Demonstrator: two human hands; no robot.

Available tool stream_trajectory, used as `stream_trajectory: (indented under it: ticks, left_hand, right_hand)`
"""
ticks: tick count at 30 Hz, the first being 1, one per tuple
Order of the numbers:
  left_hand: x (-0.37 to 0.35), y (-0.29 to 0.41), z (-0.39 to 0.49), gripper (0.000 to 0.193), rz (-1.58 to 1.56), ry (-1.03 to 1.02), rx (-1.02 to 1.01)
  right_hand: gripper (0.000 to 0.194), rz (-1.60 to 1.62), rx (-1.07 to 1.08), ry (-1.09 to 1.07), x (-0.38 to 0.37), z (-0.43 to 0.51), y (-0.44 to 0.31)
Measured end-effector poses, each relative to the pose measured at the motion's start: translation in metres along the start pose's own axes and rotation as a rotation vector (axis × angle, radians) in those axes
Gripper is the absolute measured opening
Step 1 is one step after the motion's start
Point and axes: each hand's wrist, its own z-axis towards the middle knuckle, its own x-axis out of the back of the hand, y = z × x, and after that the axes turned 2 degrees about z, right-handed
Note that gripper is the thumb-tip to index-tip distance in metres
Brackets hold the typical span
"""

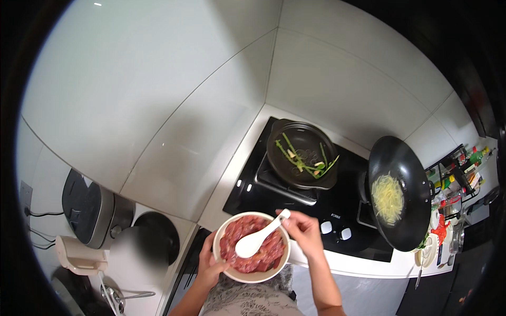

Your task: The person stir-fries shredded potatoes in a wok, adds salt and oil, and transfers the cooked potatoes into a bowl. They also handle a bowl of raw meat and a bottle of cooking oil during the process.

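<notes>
My left hand grips the left rim of a white bowl filled with raw sliced meat, its thumb over the rim. In my right hand is the handle of a white soup spoon, whose bowl lies over the meat. Beyond them on the black glass hob, a dark pot holds liquid, green stalks and pale pieces. To the right, a black wok contains pale yellow-green shreds.
Bottles, a rack and dishes crowd the right counter. On the left stand a rice cooker, a beige jug and a black pan. Tiled walls enclose the hob corner.
</notes>
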Motion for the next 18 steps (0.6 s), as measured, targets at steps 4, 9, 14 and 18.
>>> stream_trajectory:
  ticks: [4, 9, 14, 18]
  left_hand:
    - [-0.012, 0.006, 0.014, 0.08, -0.036, -0.033, 0.002]
    - [-0.032, 0.009, 0.027, 0.077, -0.097, -0.018, 0.036]
    - [-0.046, 0.006, 0.034, 0.078, -0.115, -0.009, 0.006]
    - [-0.055, 0.003, 0.036, 0.08, -0.12, 0.015, -0.016]
  right_hand:
    - [0.016, 0.016, 0.017, -0.042, 0.006, 0.013, -0.03]
    - [0.012, 0.16, 0.056, -0.094, 0.018, 0.011, -0.059]
    - [0.01, -0.029, 0.119, -0.078, 0.024, 0.009, -0.066]
    - [0.012, 0.028, 0.002, -0.109, 0.028, 0.013, -0.066]
